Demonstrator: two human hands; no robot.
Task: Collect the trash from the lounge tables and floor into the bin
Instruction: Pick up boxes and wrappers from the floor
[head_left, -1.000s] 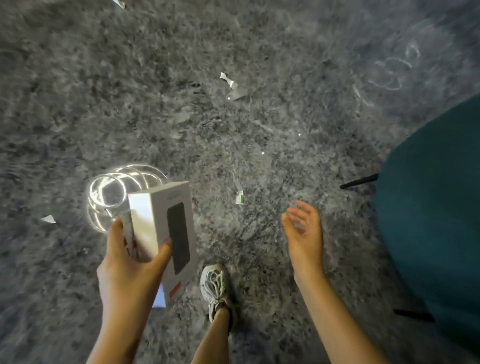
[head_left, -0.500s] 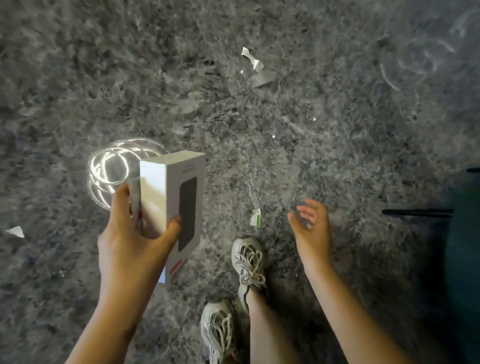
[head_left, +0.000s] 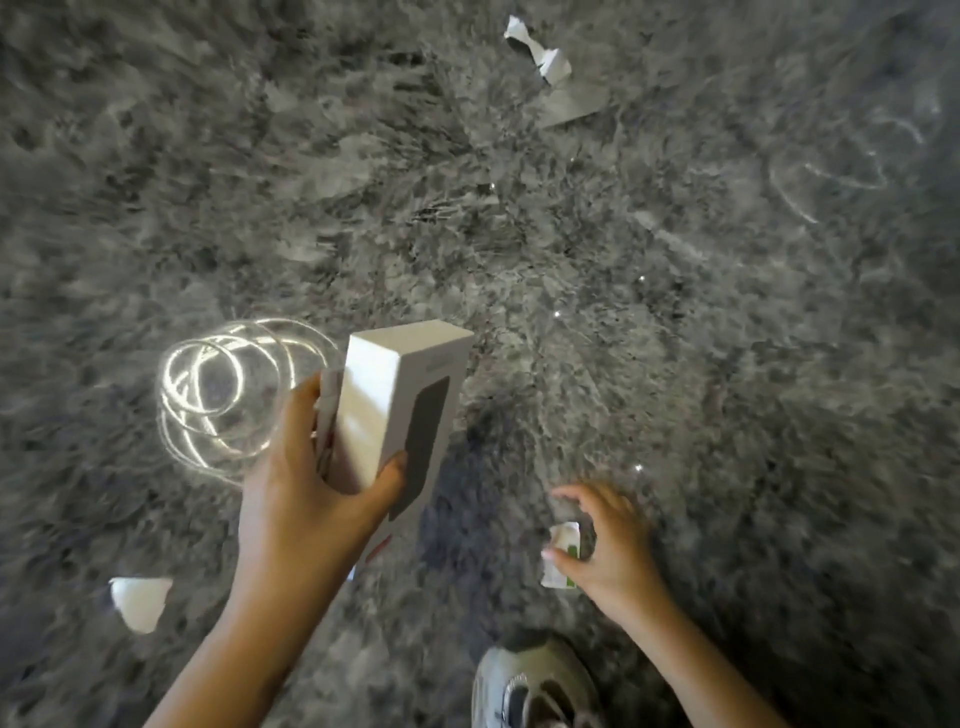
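- Covering the whole view, a grey shaggy carpet (head_left: 727, 312) is the floor.
- The left hand (head_left: 306, 499) grasps a tall white cardboard box with a dark panel (head_left: 400, 395), upright above the carpet.
- A coil of thin white cable (head_left: 223, 395) lies just beside this hand.
- A torn white paper piece (head_left: 137, 603) lies on the carpet at lower left.
- The right hand (head_left: 613, 551) arches, not yet closed, over a small white-and-green paper scrap (head_left: 563, 540) on the carpet, with the thumb touching it.

Shaggy grey carpet (head_left: 675, 364) across the whole view, grey laced sneaker (head_left: 535, 686) at bottom edge
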